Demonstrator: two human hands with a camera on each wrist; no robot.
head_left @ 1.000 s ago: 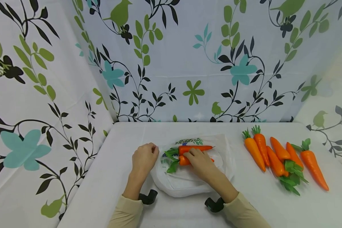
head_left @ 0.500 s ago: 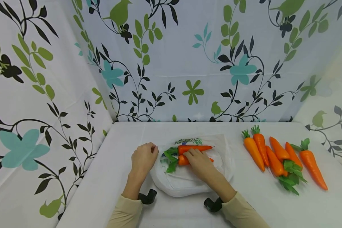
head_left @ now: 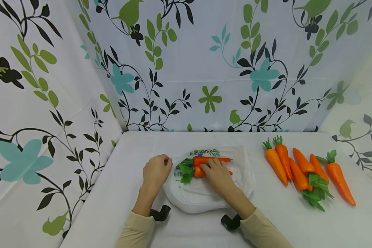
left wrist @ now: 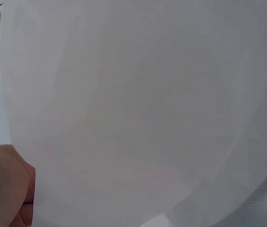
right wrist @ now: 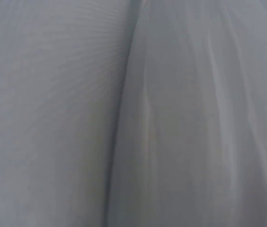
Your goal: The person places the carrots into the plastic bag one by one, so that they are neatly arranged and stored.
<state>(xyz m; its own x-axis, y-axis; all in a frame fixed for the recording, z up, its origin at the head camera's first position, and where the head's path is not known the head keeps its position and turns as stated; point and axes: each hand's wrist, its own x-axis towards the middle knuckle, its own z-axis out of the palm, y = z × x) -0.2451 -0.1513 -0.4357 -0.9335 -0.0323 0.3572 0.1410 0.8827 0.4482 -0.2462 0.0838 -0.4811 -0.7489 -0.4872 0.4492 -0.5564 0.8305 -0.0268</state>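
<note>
A white plastic bag (head_left: 201, 201) with a printed leaf pattern lies on the table, mid-front in the head view. On top of it are two toy-like orange carrots side by side, leaves to the left. My right hand (head_left: 220, 177) reaches over the nearer carrot (head_left: 199, 171) and grips it, hiding its middle. The farther carrot (head_left: 207, 160) lies just beyond those fingers. At the bag's left edge, my left hand (head_left: 156, 171) has curled fingers and pinches the plastic. Its knuckles (left wrist: 5, 184) show at the lower left of the left wrist view; the bag fills the rest.
Several more carrots (head_left: 300, 177) lie in a loose group on the right of the white table (head_left: 285, 220). Dark wrist mounts (head_left: 160, 213) stick out beneath both forearms. Behind the table hangs a patterned curtain (head_left: 186, 75). Only pale bag plastic (right wrist: 185, 118) and cloth show in the right wrist view.
The nearer carrot and its leaves have shifted slightly away, closer to the farther carrot, under my right hand. My left hand has stayed in place.
</note>
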